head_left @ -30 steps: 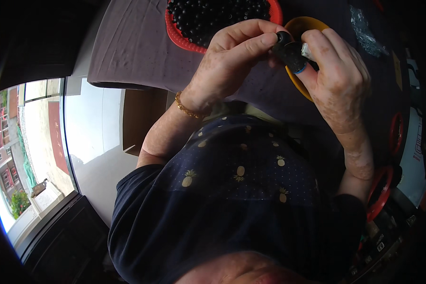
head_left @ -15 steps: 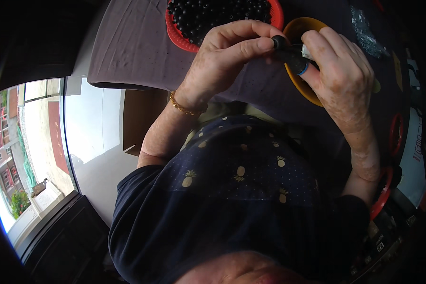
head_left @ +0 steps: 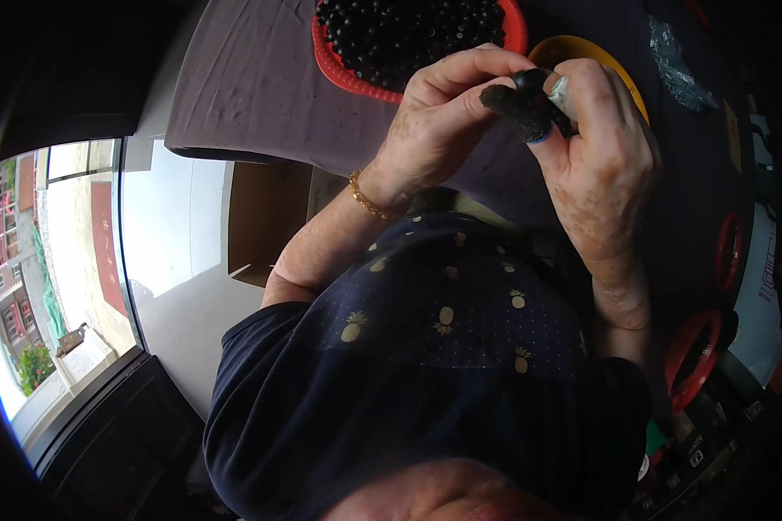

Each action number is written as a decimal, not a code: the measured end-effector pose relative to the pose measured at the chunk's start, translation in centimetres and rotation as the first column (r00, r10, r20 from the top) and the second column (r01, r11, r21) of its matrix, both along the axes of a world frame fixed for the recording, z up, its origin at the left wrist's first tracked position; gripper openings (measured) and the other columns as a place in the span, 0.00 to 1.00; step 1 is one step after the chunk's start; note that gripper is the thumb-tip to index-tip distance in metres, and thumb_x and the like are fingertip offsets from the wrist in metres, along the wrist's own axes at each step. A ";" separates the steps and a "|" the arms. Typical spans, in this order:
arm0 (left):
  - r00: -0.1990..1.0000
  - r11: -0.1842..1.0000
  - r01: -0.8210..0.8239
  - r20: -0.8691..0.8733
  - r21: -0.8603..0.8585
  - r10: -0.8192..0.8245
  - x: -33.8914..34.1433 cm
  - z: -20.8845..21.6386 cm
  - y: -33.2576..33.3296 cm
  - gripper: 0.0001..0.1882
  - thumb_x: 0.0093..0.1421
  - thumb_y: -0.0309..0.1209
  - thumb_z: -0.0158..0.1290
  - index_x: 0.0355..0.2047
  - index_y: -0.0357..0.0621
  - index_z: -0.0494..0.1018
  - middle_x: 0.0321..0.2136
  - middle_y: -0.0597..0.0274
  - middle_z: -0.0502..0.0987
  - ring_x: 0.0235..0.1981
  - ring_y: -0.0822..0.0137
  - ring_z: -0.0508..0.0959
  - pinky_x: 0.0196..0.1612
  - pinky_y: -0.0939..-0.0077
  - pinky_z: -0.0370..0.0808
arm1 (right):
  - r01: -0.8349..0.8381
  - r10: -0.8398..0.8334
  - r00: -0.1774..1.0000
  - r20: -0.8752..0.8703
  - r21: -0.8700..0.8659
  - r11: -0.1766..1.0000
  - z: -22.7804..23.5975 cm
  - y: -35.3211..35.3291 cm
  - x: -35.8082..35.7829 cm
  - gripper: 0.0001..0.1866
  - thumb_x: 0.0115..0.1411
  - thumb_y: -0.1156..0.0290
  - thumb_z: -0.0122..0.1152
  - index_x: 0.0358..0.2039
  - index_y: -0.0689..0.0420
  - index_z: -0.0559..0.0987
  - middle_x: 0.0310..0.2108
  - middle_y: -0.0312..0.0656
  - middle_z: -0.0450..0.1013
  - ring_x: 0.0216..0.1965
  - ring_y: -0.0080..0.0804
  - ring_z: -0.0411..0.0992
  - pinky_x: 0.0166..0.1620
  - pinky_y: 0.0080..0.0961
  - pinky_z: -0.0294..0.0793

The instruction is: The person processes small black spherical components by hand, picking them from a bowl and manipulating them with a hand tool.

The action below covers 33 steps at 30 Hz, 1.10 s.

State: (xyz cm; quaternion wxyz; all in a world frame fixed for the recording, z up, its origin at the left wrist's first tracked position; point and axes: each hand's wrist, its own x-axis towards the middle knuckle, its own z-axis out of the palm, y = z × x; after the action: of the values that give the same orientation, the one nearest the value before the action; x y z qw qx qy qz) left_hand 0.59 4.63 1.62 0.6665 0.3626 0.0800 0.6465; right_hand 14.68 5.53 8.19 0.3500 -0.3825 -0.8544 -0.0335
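Note:
Between finger and thumb, my left hand (head_left: 452, 113) pinches a small, shiny black round piece (head_left: 530, 82). My right hand (head_left: 604, 161) meets it there, fingers curled and closed. A dark, worn cover (head_left: 517, 113) with a blue edge sits on the right thumb, which reaches across to the left thumb tip. White wrapping (head_left: 562, 95) shows at the right index finger. Whatever lies between the right fingertips is hidden by the thumb cover. Beyond the left hand, a red basket (head_left: 356, 85) holds many similar black round pieces. Behind the right hand stands a yellow bowl (head_left: 613, 65), partly covered.
A greyish-purple cloth (head_left: 243, 95) covers the table. Crumpled clear plastic (head_left: 673, 65) lies at the far right. Red-rimmed round things (head_left: 693, 360) are at the right side. An open cardboard box (head_left: 265, 217) stands below the table's left edge, near a bright window (head_left: 69, 252).
Both hands have drawn closer together, the right one moving left and nearer. The right thumb has swung across to the left thumb, over the near side of the black piece.

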 end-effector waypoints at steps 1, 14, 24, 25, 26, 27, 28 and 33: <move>1.000 1.000 -0.004 0.004 0.015 0.004 0.1 -0.2 -0.1 0.13 0.60 0.27 0.50 0.43 0.34 0.71 0.38 0.62 0.73 0.38 0.73 0.72 0.45 0.78 0.70 | 0.009 -0.009 1.000 0.011 0.003 1.000 0.0 0.0 0.0 0.16 0.52 0.57 0.61 0.30 0.57 0.72 0.23 0.35 0.70 0.24 0.32 0.72 0.26 0.25 0.72; 0.974 0.986 -0.132 -0.171 0.106 0.149 -0.3 -1.0 -0.1 0.16 0.61 0.32 0.49 0.46 0.37 0.68 0.41 0.64 0.71 0.42 0.72 0.71 0.48 0.77 0.67 | 0.019 -0.020 0.999 0.033 0.031 0.999 -0.3 0.0 -0.3 0.15 0.48 0.66 0.65 0.33 0.56 0.71 0.25 0.37 0.70 0.26 0.36 0.72 0.27 0.29 0.72; 0.925 0.965 -0.225 -0.282 0.133 0.255 -0.4 -0.5 -0.4 0.15 0.60 0.32 0.49 0.44 0.36 0.69 0.39 0.66 0.70 0.39 0.75 0.70 0.43 0.80 0.67 | 0.032 -0.036 0.998 0.048 0.077 0.997 -0.4 0.0 -0.4 0.13 0.50 0.65 0.63 0.31 0.56 0.70 0.24 0.36 0.69 0.25 0.35 0.72 0.27 0.28 0.71; 0.912 0.965 -0.228 -0.320 0.127 0.257 -0.5 -0.5 -0.5 0.15 0.61 0.32 0.49 0.44 0.36 0.69 0.38 0.66 0.70 0.39 0.75 0.70 0.43 0.80 0.67 | 0.027 -0.032 0.997 0.074 0.073 0.997 -0.3 0.0 -0.4 0.13 0.50 0.65 0.63 0.30 0.56 0.70 0.24 0.36 0.69 0.25 0.34 0.72 0.26 0.28 0.71; 0.897 0.966 -0.230 -0.359 0.122 0.259 -0.6 -0.4 -0.5 0.15 0.61 0.32 0.49 0.44 0.35 0.69 0.38 0.66 0.70 0.39 0.75 0.70 0.43 0.80 0.67 | 0.022 -0.029 0.995 0.100 0.068 0.997 -0.2 0.0 -0.4 0.13 0.50 0.65 0.63 0.29 0.56 0.70 0.24 0.35 0.69 0.24 0.34 0.72 0.26 0.28 0.71; 0.897 0.966 -0.229 -0.358 0.122 0.258 -0.5 -0.5 -0.4 0.15 0.61 0.32 0.49 0.44 0.35 0.69 0.38 0.66 0.70 0.39 0.75 0.70 0.43 0.80 0.67 | 0.023 -0.030 0.994 0.101 0.069 0.997 -0.4 0.0 -0.4 0.13 0.50 0.65 0.63 0.29 0.56 0.70 0.24 0.35 0.69 0.24 0.34 0.72 0.26 0.28 0.71; 0.922 0.969 -0.214 -0.302 0.122 0.242 -0.3 -0.5 -0.3 0.15 0.61 0.32 0.49 0.44 0.35 0.69 0.38 0.66 0.70 0.39 0.75 0.70 0.43 0.80 0.67 | 0.037 -0.043 0.994 0.098 0.063 0.997 -0.8 0.0 -0.4 0.13 0.51 0.63 0.62 0.29 0.56 0.70 0.24 0.35 0.69 0.24 0.34 0.72 0.26 0.28 0.71; 0.973 0.987 -0.160 -0.166 0.007 0.159 -0.1 -0.1 -0.7 0.11 0.60 0.28 0.50 0.42 0.35 0.72 0.35 0.66 0.70 0.38 0.75 0.70 0.44 0.82 0.67 | 0.015 -0.022 0.997 0.073 0.100 0.995 -0.7 0.4 -0.2 0.15 0.51 0.58 0.61 0.31 0.56 0.71 0.24 0.35 0.69 0.24 0.33 0.72 0.26 0.27 0.71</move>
State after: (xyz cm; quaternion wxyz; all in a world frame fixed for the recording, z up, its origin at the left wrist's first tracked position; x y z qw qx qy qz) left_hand 0.51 3.96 1.49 0.6047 0.4055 0.1660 0.6651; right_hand 14.51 5.93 7.51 0.3365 -0.3710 -0.8605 -0.0931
